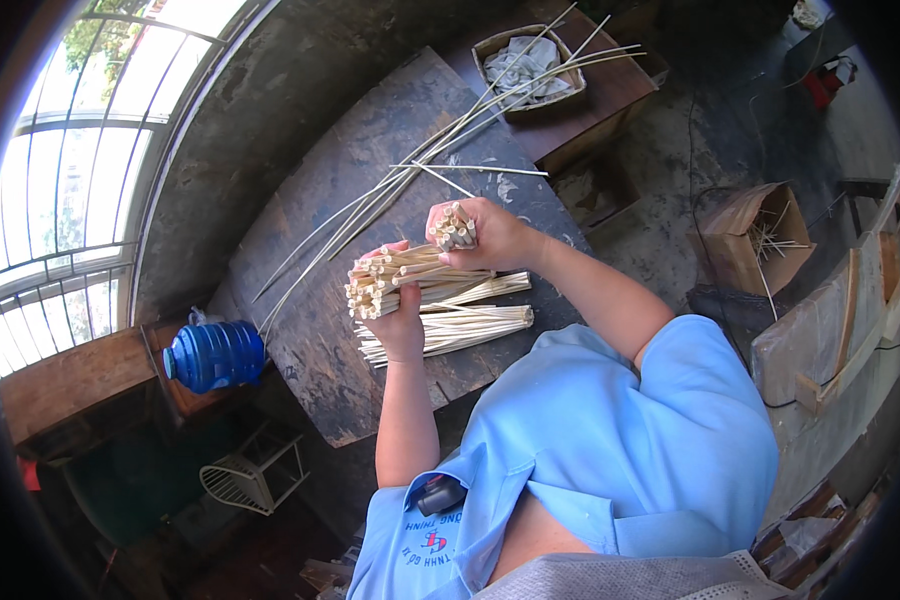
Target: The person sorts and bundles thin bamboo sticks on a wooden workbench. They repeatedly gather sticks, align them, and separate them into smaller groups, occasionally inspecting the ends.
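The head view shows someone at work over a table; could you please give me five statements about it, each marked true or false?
1. The left hand grips a bundle of pale sticks. True.
2. The right hand is empty. False: the right hand holds a smaller bundle.
3. Long thin rods lie across the dark table. True.
4. The large bottle at the left is red. False: the large bottle is blue.
5. The cardboard box at the right has thin sticks in it. True.
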The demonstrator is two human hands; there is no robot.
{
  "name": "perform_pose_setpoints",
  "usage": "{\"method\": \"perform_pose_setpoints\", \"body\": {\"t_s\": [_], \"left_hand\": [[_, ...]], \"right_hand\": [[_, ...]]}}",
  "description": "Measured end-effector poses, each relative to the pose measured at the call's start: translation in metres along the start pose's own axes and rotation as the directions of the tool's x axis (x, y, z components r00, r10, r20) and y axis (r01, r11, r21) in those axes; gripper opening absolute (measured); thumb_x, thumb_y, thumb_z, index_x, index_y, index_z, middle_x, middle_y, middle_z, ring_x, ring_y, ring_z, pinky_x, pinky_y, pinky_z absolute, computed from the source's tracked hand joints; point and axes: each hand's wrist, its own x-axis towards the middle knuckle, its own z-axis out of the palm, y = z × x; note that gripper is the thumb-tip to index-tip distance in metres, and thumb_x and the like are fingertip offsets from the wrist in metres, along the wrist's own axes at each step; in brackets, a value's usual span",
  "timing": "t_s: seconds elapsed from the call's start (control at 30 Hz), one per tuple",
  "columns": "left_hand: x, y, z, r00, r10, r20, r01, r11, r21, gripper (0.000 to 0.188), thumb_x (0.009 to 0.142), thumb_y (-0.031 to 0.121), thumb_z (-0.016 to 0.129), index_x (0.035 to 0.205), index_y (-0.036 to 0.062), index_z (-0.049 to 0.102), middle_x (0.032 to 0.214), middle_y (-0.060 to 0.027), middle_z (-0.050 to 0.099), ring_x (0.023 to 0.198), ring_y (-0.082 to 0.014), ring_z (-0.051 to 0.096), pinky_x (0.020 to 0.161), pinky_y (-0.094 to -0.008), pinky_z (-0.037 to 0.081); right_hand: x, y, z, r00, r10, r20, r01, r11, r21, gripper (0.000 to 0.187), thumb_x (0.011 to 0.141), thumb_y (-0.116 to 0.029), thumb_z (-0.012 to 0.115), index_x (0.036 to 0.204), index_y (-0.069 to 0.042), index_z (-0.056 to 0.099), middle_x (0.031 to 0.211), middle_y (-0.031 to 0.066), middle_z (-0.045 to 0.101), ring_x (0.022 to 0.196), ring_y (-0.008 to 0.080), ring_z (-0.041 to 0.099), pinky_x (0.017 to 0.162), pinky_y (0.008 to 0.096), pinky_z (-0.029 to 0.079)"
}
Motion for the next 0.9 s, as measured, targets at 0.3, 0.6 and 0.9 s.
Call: {"method": "perform_pose_setpoints", "body": {"t_s": [0.3,0.6,0.9], "left_hand": [[0.001,0.000,0.001,0.999,-0.031,-0.014,0.032,0.999,0.043,0.044,0.090,0.010,0.075,0.126,0.0005,0.053,0.122,-0.0148,0.065,0.115,-0.0229,0.062,0.102,-0.0396,0.049],[0.002,0.001,0.005,0.999,-0.049,-0.002,0.049,0.999,0.024,0.042,0.090,0.008,0.075,0.126,-0.0011,0.055,0.121,-0.0145,0.067,0.113,-0.0227,0.064,0.101,-0.0386,0.050],[0.005,0.007,0.009,0.999,-0.044,-0.010,0.044,0.998,0.045,0.038,0.091,0.005,0.072,0.125,-0.0035,0.059,0.120,-0.0137,0.068,0.112,-0.0218,0.065,0.100,-0.0363,0.050]], "right_hand": [[-0.004,-0.016,-0.004,0.999,0.040,0.032,-0.040,0.999,0.011,0.027,0.078,-0.012,0.084,0.097,-0.007,0.066,0.083,-0.0025,0.064,0.075,0.0063,0.056,0.070,0.0257,0.048],[-0.004,-0.013,0.015,1.000,0.004,0.024,-0.005,0.998,0.068,0.022,0.077,-0.007,0.082,0.095,-0.004,0.070,0.086,-0.0017,0.065,0.079,0.0068,0.060,0.074,0.0259,0.050],[-0.002,-0.018,-0.001,0.996,0.062,-0.068,-0.065,0.997,-0.047,0.023,0.080,-0.004,0.077,0.096,-0.008,0.060,0.090,-0.0005,0.062,0.087,0.0083,0.060,0.080,0.0281,0.050]]}}
